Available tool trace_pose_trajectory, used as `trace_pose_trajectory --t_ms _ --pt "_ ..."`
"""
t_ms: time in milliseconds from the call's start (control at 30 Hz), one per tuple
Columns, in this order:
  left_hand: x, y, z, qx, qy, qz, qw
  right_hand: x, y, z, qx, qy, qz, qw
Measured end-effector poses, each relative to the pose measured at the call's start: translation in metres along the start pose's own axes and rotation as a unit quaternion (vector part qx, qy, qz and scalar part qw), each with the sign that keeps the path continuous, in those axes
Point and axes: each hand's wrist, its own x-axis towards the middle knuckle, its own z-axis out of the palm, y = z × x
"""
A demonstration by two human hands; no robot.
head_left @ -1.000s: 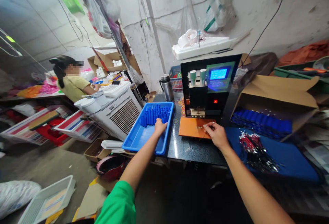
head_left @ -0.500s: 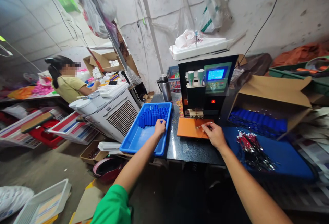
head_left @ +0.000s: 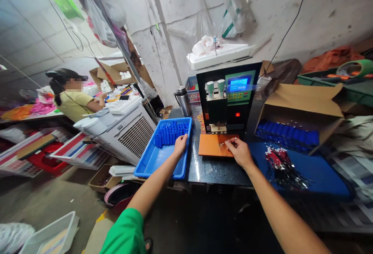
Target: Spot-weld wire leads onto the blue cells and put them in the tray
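Note:
My left hand point(head_left: 180, 144) is closed over the right side of a blue tray point(head_left: 159, 160), beside upright blue cylinders point(head_left: 167, 134); what its fingers hold is hidden. On the orange plate point(head_left: 208, 146) in front of a black machine point(head_left: 230, 106) with a lit blue display, my right hand point(head_left: 239, 150) pinches something small, too tiny to name, near the machine's tip. Red and black wires point(head_left: 284, 166) with white ends lie in a bundle on a blue surface point(head_left: 323, 172) to the right.
Behind the tray stands a steel flask point(head_left: 183, 100). An open cardboard box point(head_left: 303, 102) at the right holds blue cylinders point(head_left: 288, 135). A white air cooler point(head_left: 136, 129) is left of the tray. Farther left, a person in a yellow shirt point(head_left: 71, 104) sits at another table.
The view has shifted slightly, moving the scene a little left. My left hand has moved slightly toward the tray's right rim; my right hand stays over the orange plate.

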Motion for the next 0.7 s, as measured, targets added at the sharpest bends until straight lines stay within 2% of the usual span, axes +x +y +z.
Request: trace_pose_trajectory --t_ms 167,433,567,700 --pt "-0.0026 0.0018 -0.0011 -0.003 0.004 -0.017 1.0 0.0001 0.0011 0.0005 0.006 0.001 0.004 1.0" --pt "-0.008 0.001 -0.0003 0.007 0.027 0.015 0.999 0.0006 0.0026 -0.0001 -0.006 0.005 -0.003 1.0" --pt "-0.0069 0.0026 -0.0005 0.016 0.004 0.039 0.999 0.0006 0.0017 -0.0002 -0.007 0.003 -0.008 1.0" --pt "-0.0061 0.0047 -0.0035 0.087 -0.006 0.062 0.994 0.0009 0.0021 -0.0002 -0.009 0.002 -0.011 1.0"
